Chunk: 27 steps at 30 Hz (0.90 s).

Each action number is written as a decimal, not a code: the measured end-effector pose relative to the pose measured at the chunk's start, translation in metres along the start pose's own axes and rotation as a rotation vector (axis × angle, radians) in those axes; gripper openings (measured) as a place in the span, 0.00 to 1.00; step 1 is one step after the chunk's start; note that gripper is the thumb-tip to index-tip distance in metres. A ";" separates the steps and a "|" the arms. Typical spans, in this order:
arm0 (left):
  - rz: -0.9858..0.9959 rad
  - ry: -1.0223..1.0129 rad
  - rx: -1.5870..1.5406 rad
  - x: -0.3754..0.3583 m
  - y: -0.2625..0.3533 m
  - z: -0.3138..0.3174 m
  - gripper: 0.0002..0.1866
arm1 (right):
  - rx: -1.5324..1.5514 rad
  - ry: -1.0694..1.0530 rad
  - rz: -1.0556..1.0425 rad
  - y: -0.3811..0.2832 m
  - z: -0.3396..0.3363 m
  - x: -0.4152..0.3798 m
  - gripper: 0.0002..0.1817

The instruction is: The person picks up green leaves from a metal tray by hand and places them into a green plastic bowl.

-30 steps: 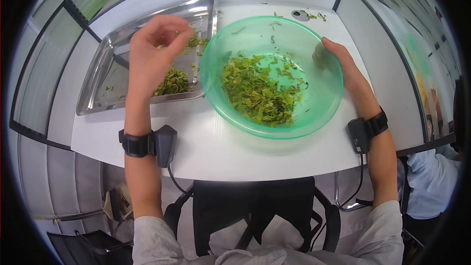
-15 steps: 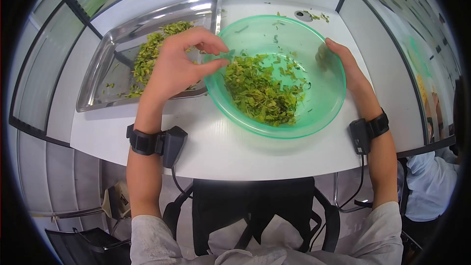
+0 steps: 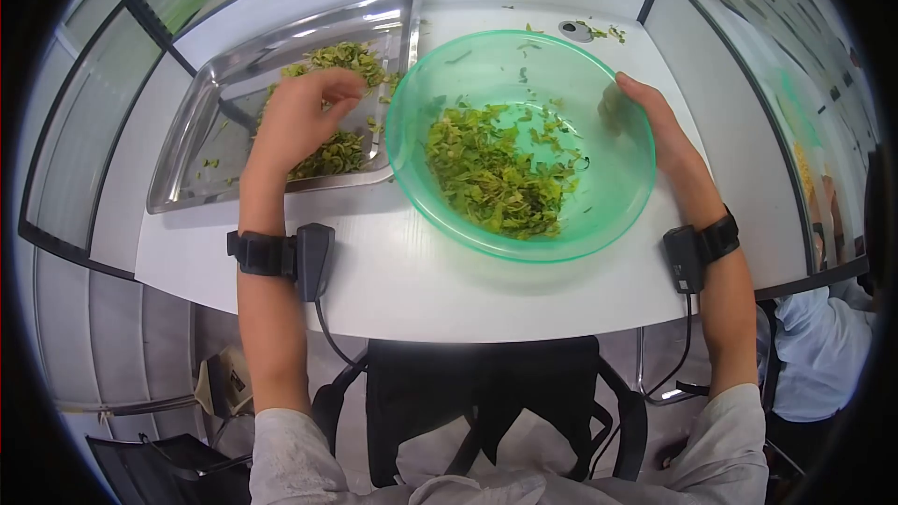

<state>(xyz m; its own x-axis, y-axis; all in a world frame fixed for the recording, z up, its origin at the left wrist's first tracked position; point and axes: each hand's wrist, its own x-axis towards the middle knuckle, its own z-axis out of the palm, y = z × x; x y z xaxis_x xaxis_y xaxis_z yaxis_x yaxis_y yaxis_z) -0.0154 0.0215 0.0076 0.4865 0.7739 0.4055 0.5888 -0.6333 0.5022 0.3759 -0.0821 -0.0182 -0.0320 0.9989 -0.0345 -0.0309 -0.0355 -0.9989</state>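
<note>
My left hand (image 3: 297, 122) hovers over the metal tray (image 3: 187, 168), its thumb and curled fingers apart with nothing visible between them. Beneath and around it lie chopped green leaves (image 3: 339, 155), partly hidden by the hand. A translucent green plastic bowl (image 3: 613, 201) stands to the right of the tray. Inside it, a heap of chopped leaves (image 3: 496, 173) rests toward the left side, with loose bits scattered over the bottom and walls. My right hand (image 3: 659, 122) grips the bowl's right rim, thumb on top and fingers seen through the wall.
The white table (image 3: 393, 295) has upright panels at its back and sides. Leaf scraps (image 3: 608, 33) lie near a round cable hole (image 3: 575, 31) at the back right. Black devices with cables are strapped to both forearms. Another person's sleeve (image 3: 823, 355) shows at the right.
My left hand has moved left from the bowl's rim to above the tray. The bowl has shifted very slightly left, with my right hand still on it.
</note>
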 end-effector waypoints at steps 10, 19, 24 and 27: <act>-0.097 -0.131 0.125 -0.001 -0.005 0.003 0.10 | 0.001 0.004 -0.003 0.000 0.002 0.000 0.20; -0.084 -0.001 0.190 0.001 -0.002 0.003 0.13 | 0.010 0.008 0.017 0.000 0.002 0.000 0.20; -0.264 -0.147 0.368 0.003 0.020 -0.007 0.10 | 0.007 0.038 0.007 -0.002 0.006 -0.002 0.19; -0.107 0.081 0.082 0.002 0.003 0.003 0.11 | -0.009 0.041 0.009 -0.001 0.004 -0.001 0.19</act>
<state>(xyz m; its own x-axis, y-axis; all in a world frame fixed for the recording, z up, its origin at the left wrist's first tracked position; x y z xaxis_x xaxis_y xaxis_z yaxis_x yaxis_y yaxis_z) -0.0109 0.0212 0.0069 0.3663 0.8328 0.4151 0.6866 -0.5430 0.4835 0.3715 -0.0829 -0.0174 0.0085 0.9990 -0.0446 -0.0223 -0.0444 -0.9988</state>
